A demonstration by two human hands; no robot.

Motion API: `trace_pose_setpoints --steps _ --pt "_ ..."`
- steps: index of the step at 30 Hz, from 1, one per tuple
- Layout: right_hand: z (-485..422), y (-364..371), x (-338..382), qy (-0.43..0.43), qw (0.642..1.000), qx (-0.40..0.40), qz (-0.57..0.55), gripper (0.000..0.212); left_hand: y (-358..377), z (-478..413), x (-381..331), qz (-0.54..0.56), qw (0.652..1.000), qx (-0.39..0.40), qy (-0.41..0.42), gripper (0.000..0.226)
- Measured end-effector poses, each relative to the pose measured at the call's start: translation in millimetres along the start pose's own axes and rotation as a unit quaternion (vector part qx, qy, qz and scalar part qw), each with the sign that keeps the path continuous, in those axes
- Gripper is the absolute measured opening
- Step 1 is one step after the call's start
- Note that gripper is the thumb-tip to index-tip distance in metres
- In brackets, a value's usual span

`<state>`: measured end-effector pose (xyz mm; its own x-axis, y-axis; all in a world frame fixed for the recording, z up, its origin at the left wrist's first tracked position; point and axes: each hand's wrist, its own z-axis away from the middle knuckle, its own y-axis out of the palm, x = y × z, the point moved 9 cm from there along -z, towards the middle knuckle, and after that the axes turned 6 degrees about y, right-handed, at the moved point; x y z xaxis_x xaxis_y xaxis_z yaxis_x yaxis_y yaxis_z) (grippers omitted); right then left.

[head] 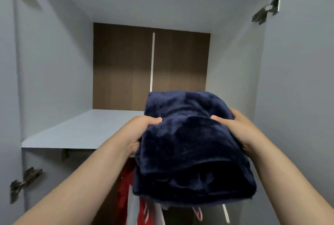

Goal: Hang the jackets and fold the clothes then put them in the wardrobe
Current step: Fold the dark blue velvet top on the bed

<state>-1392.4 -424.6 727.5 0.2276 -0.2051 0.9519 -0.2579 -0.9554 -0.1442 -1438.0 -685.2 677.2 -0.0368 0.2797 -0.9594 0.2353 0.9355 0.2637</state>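
Folded navy fleece [189, 145] up at shelf height, held w/ both hands. Left hand [139, 134] clamps its left side, thumb on top, fingers wrapped under; right hand [236, 130] does the same on the right. Both closed tight on the bundle. The fleece hangs in the air over the shelf [75, 130] front edge, its far end maybe over the board; contact can't be told. The shelf looks bare. Below it, a red garment [124, 188] on the rail. Step in hand, by the look of it: stowing a folded piece. Next move calls for pushing fwd, setting it flat, then letting go w/o the folds slumping.
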Motion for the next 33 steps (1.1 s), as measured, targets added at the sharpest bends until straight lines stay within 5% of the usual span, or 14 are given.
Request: trace_pose_setpoints --steps 5,11,18,21,24,29,33 --pt "-58.4 -5.9 -11.5 0.052 0.984 -0.069 0.154 0.028 5.2 -74.6 19.0 -0.014 0.998 0.034 -0.054 0.011" --pt "-56.7 -14.8 -7.8 0.054 0.932 -0.142 0.329 0.042 -7.6 -134.5 19.3 -0.100 0.994 0.007 -0.041 0.025" --pt "-71.1 14.5 -24.6 0.064 0.871 -0.105 0.476 0.058 4.7 -169.1 31.0 -0.101 0.994 -0.016 -0.029 0.014" --pt "-92.2 8.2 -46.3 0.069 0.898 -0.079 0.428 0.054 19.7 -165.6 40.1 -0.022 0.997 0.040 -0.058 0.014" --pt "-98.3 0.3 -49.2 0.066 0.931 -0.064 0.352 0.053 22.5 -167.0 32.6 -0.074 0.995 0.060 -0.035 0.023" --pt "-75.8 -15.4 -37.8 0.059 0.888 -0.164 0.425 0.062 24.8 -139.9 -5.4 -0.176 0.975 0.076 0.115 0.005" --pt "-55.1 21.2 -51.1 0.065 0.902 -0.120 0.409 0.083 47.7 -109.7 6.5 -0.106 0.977 0.169 0.075 0.103"
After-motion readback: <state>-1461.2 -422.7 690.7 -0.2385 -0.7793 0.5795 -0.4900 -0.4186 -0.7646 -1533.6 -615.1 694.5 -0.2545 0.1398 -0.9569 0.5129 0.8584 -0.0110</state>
